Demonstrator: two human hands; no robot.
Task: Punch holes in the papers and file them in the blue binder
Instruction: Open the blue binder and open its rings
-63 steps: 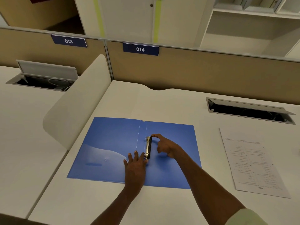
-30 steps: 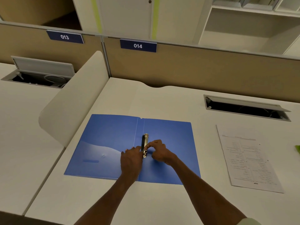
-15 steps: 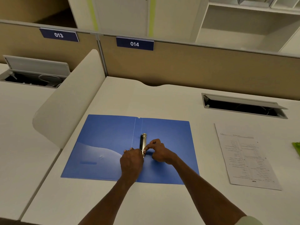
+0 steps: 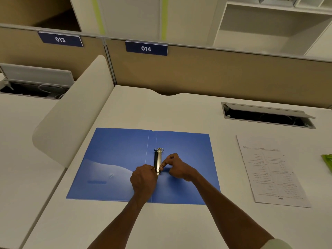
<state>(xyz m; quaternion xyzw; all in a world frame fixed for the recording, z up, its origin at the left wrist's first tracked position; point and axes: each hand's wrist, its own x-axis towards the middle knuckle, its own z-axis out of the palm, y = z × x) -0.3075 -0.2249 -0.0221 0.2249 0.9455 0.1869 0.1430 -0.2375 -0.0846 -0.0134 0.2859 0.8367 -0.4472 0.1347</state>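
**A:** What sits at your far left?

**B:** A neighbouring desk with an open cable tray [image 4: 34, 87], then a curved white divider [image 4: 71, 112] standing between that desk and your worktop [image 4: 143, 108]. On the beige partition behind are two dark plates, "013" [image 4: 60, 39] and "014" [image 4: 146, 48].

**A:** And the task's thing?

**B:** The blue binder [image 4: 115, 155] lies opened flat on your worktop, straight ahead of you, both covers down. Its metal ring mechanism [image 4: 158, 160] runs along the right cover, just beside the spine fold.

**A:** Your hands?

**B:** Your left hand [image 4: 143, 180] rests over the spine with its fingers curled against the near end of the ring mechanism from the left. Your right hand [image 4: 177, 168] meets it from the right, with its fingers [image 4: 166, 161] bent and pinching the same near end. The far ring stands clear of both hands; whether the rings are open I cannot tell.

**A:** Further right?

**B:** The papers [image 4: 271, 173], printed, lie flat on the worktop, well apart from the binder. Behind them is a second cable tray [image 4: 267, 115] with its lid raised. At the right edge, something green [image 4: 327, 161] is cut off by the frame.
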